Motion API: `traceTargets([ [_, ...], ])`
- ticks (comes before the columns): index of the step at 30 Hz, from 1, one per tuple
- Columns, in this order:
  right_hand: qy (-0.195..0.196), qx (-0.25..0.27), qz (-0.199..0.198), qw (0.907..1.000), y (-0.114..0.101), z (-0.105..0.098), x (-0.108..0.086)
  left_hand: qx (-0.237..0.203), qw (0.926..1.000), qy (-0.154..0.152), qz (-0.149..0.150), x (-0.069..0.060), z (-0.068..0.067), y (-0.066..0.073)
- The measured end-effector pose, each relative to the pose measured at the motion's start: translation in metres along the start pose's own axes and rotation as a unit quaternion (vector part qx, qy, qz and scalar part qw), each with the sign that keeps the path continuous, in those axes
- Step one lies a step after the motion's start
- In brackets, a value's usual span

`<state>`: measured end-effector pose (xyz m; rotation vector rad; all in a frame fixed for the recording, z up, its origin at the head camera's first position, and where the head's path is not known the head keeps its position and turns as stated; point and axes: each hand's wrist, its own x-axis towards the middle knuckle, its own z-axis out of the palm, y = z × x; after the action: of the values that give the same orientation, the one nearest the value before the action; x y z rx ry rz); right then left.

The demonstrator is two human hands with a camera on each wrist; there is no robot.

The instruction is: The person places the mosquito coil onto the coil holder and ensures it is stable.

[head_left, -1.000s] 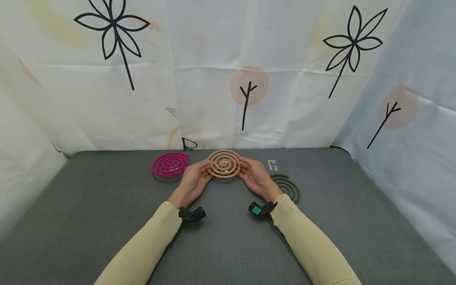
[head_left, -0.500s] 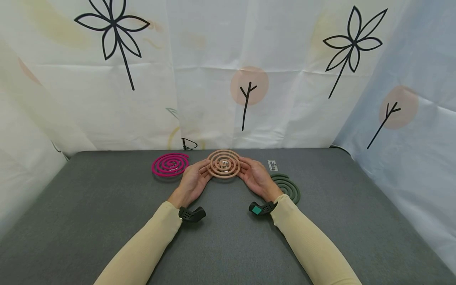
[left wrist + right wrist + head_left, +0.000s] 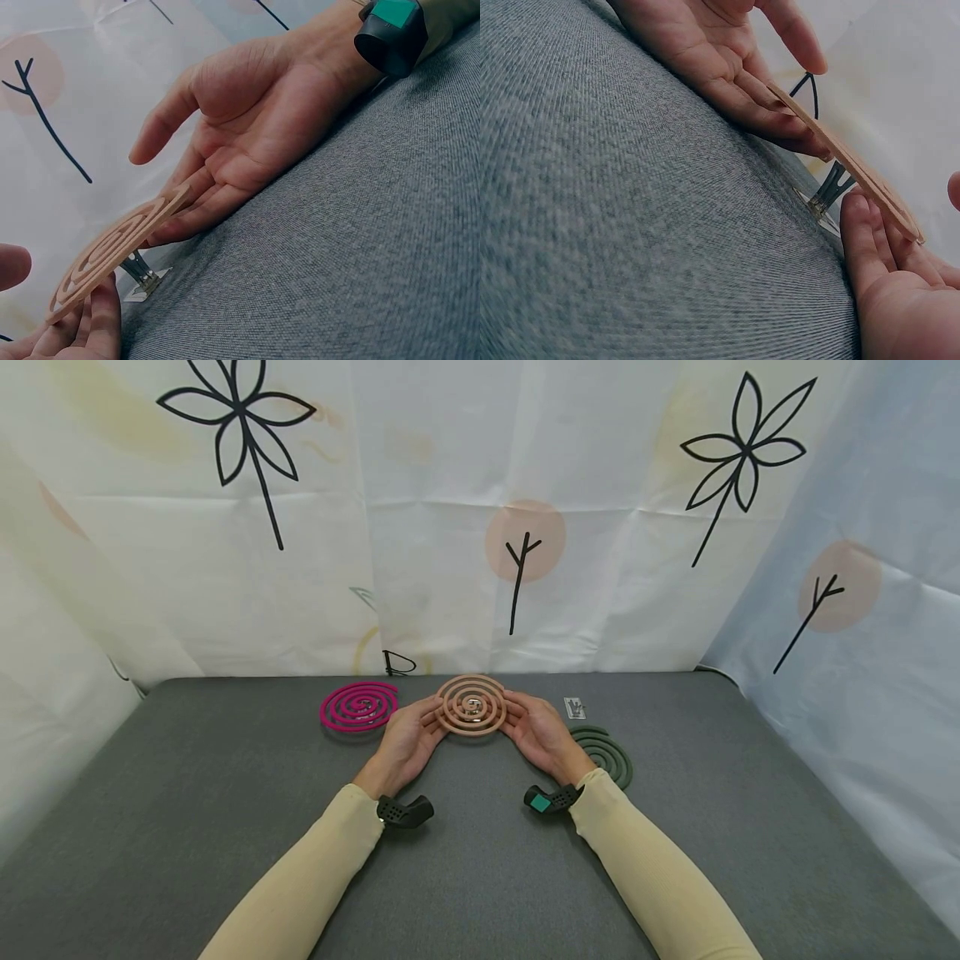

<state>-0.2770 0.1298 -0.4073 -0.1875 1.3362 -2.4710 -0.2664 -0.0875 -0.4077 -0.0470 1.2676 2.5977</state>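
Note:
A tan mosquito coil (image 3: pixel 459 704) sits tilted toward me at the back middle of the table. A small metal stand (image 3: pixel 136 268) under it bears the coil on a flat base. My left hand (image 3: pixel 407 739) touches its left edge, and my right hand (image 3: pixel 543 735) its right edge. In the wrist views, fairly straight fingers lie behind and under the coil's rim, while both thumbs are lifted away from it. Close by my left fingers is a magenta coil (image 3: pixel 360 706), raised above the cloth. A green coil (image 3: pixel 613 758) lies partly hidden behind my right wrist.
A separate flat metal stand (image 3: pixel 574 707) lies right of my right hand. Grey cloth (image 3: pixel 465 877) covers the table. White printed curtains (image 3: pixel 435 568) hang along the back and both sides.

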Motion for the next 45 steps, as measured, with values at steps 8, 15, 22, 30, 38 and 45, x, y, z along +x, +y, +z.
traceTargets([
  [8, -0.003, -0.007, 0.000, 1.0000, 0.0006, -0.0011, 0.0011, 0.005, 1.0000, -0.002, 0.004, -0.0004, -0.0001, -0.0005],
  [15, -0.003, -0.004, 0.000, 1.0000, 0.0006, -0.0007, 0.0008, 0.006, 1.0000, -0.004, 0.005, -0.0004, -0.0002, -0.0007],
  [22, -0.003, -0.006, 0.001, 1.0000, 0.0005, -0.0004, 0.0001, 0.003, 1.0000, 0.002, 0.003, 0.0009, -0.0008, -0.0015],
  [30, 0.000, -0.006, 0.002, 1.0000, 0.0004, -0.0003, 0.0006, 0.004, 1.0000, -0.002, 0.007, 0.0001, -0.0013, -0.0010],
  [38, -0.003, -0.005, 0.001, 1.0000, -0.0006, 0.0007, -0.0005, 0.005, 1.0000, 0.000, 0.007, 0.0005, -0.0011, -0.0014],
  [45, -0.003, -0.008, 0.001, 1.0000, -0.0004, 0.0006, 0.0000, 0.003, 1.0000, 0.007, 0.003, 0.0008, -0.0010, -0.0013],
])
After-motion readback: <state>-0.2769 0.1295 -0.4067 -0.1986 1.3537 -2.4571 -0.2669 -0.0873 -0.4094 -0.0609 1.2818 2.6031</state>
